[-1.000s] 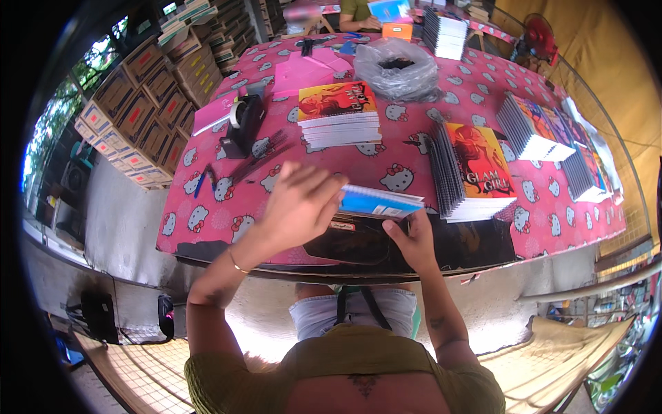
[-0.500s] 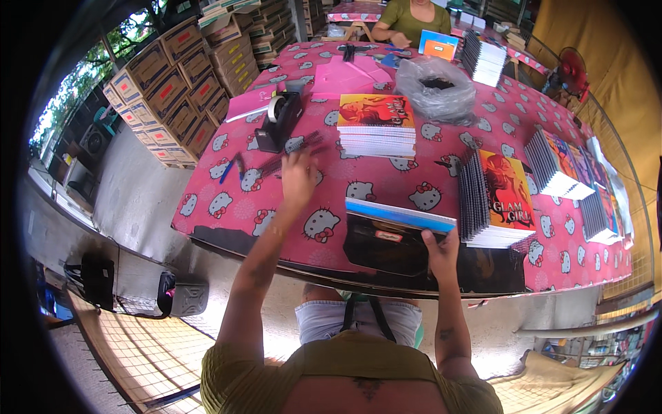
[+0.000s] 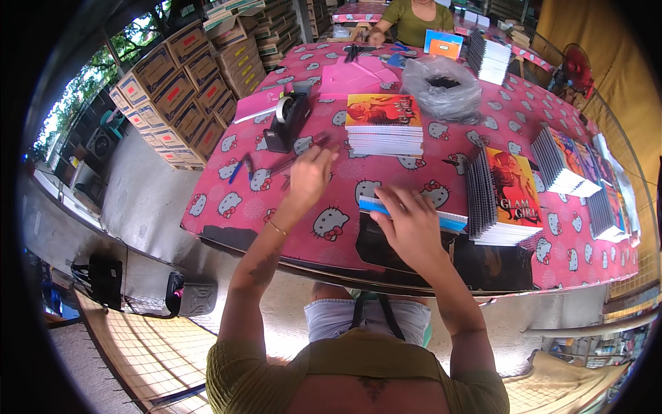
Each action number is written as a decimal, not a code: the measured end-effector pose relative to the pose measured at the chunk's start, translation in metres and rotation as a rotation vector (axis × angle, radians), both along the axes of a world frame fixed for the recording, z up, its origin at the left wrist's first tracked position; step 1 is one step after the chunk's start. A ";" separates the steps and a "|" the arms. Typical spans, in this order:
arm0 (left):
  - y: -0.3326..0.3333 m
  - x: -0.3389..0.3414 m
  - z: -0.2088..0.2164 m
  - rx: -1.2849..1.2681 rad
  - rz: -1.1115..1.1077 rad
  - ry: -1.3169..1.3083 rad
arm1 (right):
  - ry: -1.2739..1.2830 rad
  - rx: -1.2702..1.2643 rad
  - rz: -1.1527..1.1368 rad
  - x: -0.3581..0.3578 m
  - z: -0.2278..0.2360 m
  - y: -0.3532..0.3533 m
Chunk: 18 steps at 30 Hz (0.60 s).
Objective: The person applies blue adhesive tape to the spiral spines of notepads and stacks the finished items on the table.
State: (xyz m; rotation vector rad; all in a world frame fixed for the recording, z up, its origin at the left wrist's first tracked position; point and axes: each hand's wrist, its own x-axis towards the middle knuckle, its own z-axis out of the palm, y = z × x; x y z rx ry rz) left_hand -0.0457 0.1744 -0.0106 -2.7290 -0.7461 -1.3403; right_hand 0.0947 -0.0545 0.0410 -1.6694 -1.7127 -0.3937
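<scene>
Pink sheeting point(image 3: 348, 170) covers the table I'm looking down on, and a thin blue notebook point(image 3: 452, 224) lies near its front edge, directly under the right hand point(image 3: 412, 219). I see that hand's fingers and thumb spread over the notebook, touching it, but I can't tell whether they grip. A black board point(image 3: 386, 252) sits on the near side, and a stack of orange-red notebooks point(image 3: 510, 190) stands just beside the blue one's right end. The left hand point(image 3: 310, 178) is half curled near some dark thin strands point(image 3: 283, 165); I can't tell if its fingertips pinch one. Farther back, a clear plastic bag point(image 3: 458, 103) holds something dark point(image 3: 443, 82) that I can't identify. Stacked cardboard cartons point(image 3: 172, 96) stand left of the table, their contents hidden. The right hand covers the middle of the blue notebook, and the top edge of my view cuts off a co-worker point(image 3: 420, 24).
</scene>
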 end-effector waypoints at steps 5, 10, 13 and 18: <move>0.001 -0.028 -0.057 -0.061 -0.018 0.208 | 0.077 -0.007 0.032 -0.005 -0.023 0.024; -0.014 -0.017 -0.043 -0.183 -0.104 -0.038 | 0.108 -0.020 0.070 0.000 -0.023 0.025; -0.055 -0.012 0.015 -0.413 -0.257 -0.202 | 0.112 -0.063 0.077 0.007 -0.023 0.023; -0.108 -0.036 0.027 -0.603 -0.298 -0.213 | 0.103 -0.058 0.068 0.005 -0.018 0.026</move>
